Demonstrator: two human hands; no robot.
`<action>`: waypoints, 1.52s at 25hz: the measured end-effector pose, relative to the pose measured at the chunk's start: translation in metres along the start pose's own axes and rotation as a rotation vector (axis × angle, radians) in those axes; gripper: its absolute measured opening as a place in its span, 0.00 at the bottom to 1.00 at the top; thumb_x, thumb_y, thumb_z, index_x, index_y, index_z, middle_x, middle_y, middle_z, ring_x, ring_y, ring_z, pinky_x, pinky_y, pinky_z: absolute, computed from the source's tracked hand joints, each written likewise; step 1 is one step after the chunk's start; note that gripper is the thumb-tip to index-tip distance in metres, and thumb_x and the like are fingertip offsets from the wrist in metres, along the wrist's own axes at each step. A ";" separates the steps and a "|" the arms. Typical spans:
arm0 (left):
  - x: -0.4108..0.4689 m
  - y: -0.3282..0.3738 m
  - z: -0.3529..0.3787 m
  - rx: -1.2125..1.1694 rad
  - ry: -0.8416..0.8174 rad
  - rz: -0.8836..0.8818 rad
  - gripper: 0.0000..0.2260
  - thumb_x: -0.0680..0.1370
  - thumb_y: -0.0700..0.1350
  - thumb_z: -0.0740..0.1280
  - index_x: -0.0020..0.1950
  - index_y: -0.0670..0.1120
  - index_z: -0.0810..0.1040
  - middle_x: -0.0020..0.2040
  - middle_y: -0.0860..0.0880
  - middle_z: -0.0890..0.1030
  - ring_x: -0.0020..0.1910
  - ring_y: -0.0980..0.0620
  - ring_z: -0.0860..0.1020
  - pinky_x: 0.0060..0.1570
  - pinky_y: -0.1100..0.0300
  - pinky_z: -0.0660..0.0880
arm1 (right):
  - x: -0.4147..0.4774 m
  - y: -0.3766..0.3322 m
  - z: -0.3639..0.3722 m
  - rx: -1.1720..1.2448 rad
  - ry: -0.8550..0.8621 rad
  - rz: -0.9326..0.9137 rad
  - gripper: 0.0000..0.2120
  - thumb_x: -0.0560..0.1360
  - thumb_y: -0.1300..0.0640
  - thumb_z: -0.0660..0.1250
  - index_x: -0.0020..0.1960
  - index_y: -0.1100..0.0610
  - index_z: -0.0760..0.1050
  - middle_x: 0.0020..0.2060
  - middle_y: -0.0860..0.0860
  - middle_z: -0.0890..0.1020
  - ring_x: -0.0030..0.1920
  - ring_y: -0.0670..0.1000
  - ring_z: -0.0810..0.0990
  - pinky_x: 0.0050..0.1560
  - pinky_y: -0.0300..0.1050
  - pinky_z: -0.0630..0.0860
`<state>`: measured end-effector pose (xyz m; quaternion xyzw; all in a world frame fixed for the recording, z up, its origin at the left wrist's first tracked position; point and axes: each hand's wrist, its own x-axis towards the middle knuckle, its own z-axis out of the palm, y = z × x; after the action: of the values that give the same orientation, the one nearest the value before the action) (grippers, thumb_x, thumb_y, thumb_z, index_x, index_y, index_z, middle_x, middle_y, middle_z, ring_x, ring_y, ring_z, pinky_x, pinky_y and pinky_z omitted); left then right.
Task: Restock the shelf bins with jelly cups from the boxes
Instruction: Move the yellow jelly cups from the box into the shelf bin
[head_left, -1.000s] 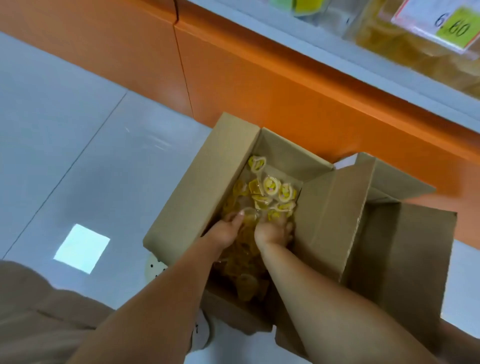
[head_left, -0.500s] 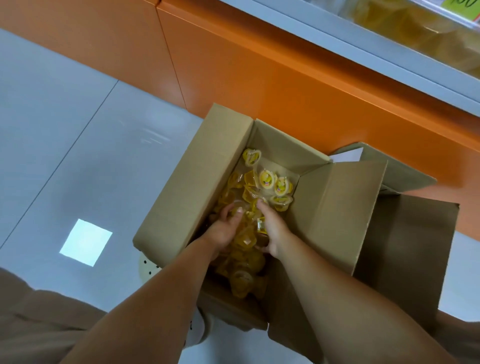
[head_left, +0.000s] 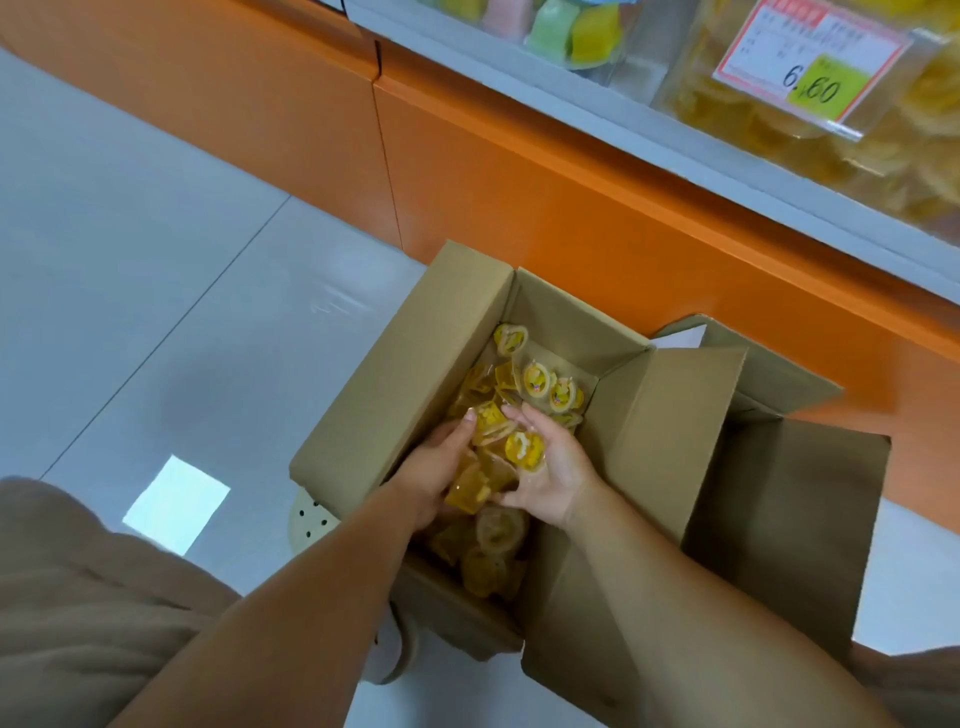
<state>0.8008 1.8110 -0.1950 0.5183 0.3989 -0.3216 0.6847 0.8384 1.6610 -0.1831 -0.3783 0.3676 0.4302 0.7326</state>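
Jelly cups (head_left: 511, 452), yellow, in clear plastic with printed lids: a heap is held between both hands, just above the loose pile inside the cardboard box (head_left: 415, 374). Left hand (head_left: 434, 467) is on the heap's left side, fingers together and curled in against the cups. Right hand (head_left: 558, 475) is palm up under the right side, fingers cupped round the cups and slightly spread. More cups lie toward the box's far wall and below the wrists.

The box sits on the pale tiled floor (head_left: 156, 260), flaps open, close against the orange base panel (head_left: 571, 208). Above is a shelf bin (head_left: 883, 171) with blurred yellow contents and a price tag (head_left: 810, 57) reading 6.60. A perforated shoe (head_left: 309, 522) is beside the box's near left corner.
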 end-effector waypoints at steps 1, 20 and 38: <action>-0.006 0.004 0.003 -0.017 -0.028 0.040 0.25 0.73 0.69 0.66 0.66 0.58 0.77 0.61 0.49 0.83 0.59 0.44 0.81 0.58 0.39 0.78 | -0.009 -0.004 0.000 0.017 -0.031 -0.016 0.17 0.72 0.45 0.69 0.60 0.46 0.78 0.59 0.53 0.81 0.61 0.57 0.79 0.62 0.61 0.69; -0.216 0.161 0.083 -0.039 -0.255 0.311 0.34 0.69 0.73 0.67 0.63 0.48 0.79 0.53 0.43 0.86 0.49 0.42 0.85 0.48 0.43 0.82 | -0.246 -0.118 0.082 -0.408 -0.310 -0.480 0.14 0.77 0.53 0.64 0.61 0.48 0.78 0.59 0.52 0.81 0.61 0.61 0.78 0.52 0.61 0.77; -0.214 0.184 0.135 -0.369 -0.537 0.223 0.29 0.71 0.64 0.71 0.65 0.47 0.79 0.59 0.41 0.83 0.52 0.40 0.83 0.53 0.44 0.80 | -0.292 -0.170 0.059 -0.213 -0.296 -0.679 0.22 0.73 0.55 0.65 0.68 0.53 0.73 0.61 0.56 0.80 0.56 0.60 0.82 0.48 0.59 0.80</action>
<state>0.8854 1.7332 0.0960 0.3231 0.1968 -0.2921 0.8784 0.9005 1.5515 0.1361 -0.4862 0.0650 0.2489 0.8351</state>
